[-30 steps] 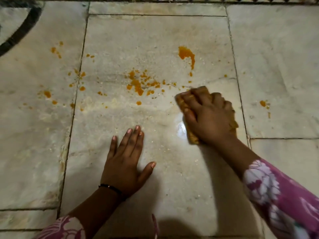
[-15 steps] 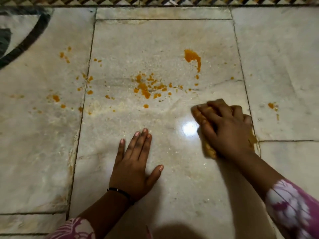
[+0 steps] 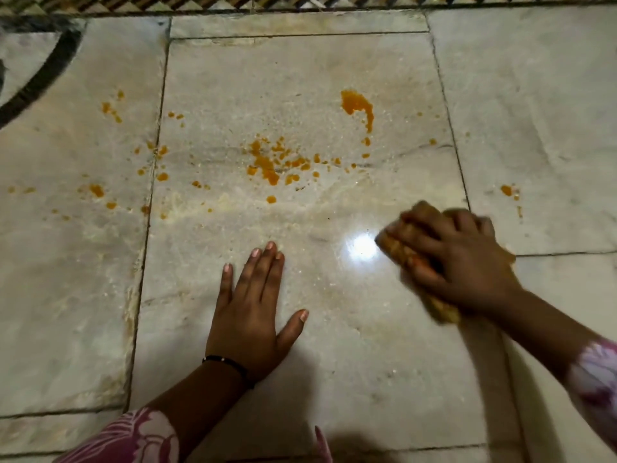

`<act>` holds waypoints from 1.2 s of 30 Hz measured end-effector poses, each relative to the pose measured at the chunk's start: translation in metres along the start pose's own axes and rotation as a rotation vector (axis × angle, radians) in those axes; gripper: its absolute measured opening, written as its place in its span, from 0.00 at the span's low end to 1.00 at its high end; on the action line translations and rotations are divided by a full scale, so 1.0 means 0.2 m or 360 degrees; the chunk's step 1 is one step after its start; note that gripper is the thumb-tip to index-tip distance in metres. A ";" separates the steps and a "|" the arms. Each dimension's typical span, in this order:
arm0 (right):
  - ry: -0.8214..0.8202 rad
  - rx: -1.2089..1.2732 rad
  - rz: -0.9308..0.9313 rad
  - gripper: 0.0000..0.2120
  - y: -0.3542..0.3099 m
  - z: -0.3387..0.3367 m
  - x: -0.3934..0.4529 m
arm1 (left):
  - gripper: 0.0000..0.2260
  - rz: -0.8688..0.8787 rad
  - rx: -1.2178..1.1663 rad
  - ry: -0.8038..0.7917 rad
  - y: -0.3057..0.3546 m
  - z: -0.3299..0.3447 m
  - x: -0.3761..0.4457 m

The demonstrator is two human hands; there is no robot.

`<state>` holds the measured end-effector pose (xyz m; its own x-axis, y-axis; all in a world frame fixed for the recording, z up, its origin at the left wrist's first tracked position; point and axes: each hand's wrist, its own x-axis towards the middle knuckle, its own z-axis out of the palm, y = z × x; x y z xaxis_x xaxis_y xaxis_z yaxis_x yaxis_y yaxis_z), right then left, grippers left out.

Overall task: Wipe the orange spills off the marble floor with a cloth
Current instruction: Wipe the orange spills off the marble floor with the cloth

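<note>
My right hand presses a crumpled orange-stained cloth onto the marble floor at the right, its edges motion-blurred. My left hand lies flat on the middle slab, fingers apart, holding nothing. Orange spills dot the floor beyond both hands: a splatter cluster in the middle, a larger blob further back, scattered drops on the left slab and a small spot on the right slab. The patch between my hands is shiny and wet with a bright glare.
Dark grout lines split the floor into slabs. A patterned mosaic border runs along the far edge. A curved black inlay band crosses the far-left corner. My pink floral sleeves show at the bottom.
My right hand has dragged the cloth rightward and nearer to me, off the splatter cluster's edge. My left hand has stayed planted on the slab.
</note>
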<state>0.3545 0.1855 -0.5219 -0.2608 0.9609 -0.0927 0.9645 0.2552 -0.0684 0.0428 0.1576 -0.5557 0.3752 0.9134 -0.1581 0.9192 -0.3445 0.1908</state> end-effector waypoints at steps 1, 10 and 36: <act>0.0020 -0.0044 0.0024 0.25 -0.01 0.00 0.11 | 0.34 -0.0003 -0.0010 -0.0001 0.00 0.00 0.00; -0.0002 0.0004 -0.0403 0.27 -0.40 0.09 0.02 | 0.34 0.0032 -0.0027 0.0035 0.00 0.00 0.00; 0.0163 0.0008 0.0517 0.26 -0.08 0.04 0.00 | 0.35 0.0001 0.0003 0.0031 0.01 -0.01 0.00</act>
<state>0.3382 0.1803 -0.5282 0.0661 0.9978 -0.0102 0.9962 -0.0666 -0.0568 0.0440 0.1565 -0.5542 0.3735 0.9171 -0.1390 0.9191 -0.3457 0.1890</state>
